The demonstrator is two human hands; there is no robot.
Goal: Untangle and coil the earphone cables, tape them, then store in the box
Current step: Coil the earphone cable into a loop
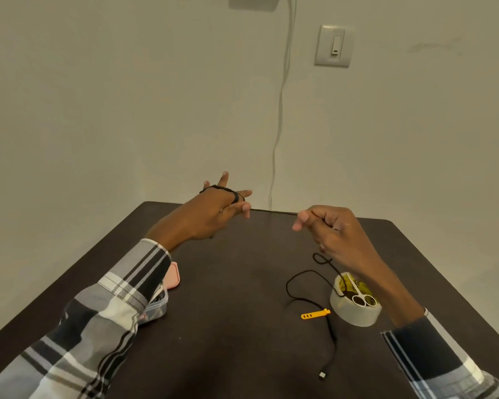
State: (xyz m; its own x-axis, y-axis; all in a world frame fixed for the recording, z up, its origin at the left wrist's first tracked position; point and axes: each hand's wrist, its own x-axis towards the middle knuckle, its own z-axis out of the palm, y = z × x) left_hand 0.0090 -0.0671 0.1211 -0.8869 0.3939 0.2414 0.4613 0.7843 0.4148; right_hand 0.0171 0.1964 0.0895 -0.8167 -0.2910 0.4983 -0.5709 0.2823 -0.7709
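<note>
A black earphone cable (274, 211) stretches taut between my hands above the dark table (228, 326). My left hand (213, 210) is raised with fingers spread, and loops of the cable are wound around those fingers. My right hand (329, 228) pinches the cable with curled fingers. From that hand the cable drops to the table, curls in loose loops and ends in a plug (322, 374) near the front. The clear storage box (156, 306) sits under my left forearm, partly hidden, with its pink lid (173, 275) beside it.
A roll of clear tape (355, 309) stands at the right with small white scissors (360, 295) lying on top. An orange cable tie (314, 314) lies left of the roll. A white wire (280, 110) hangs down the wall behind the table, next to a switch (333, 46).
</note>
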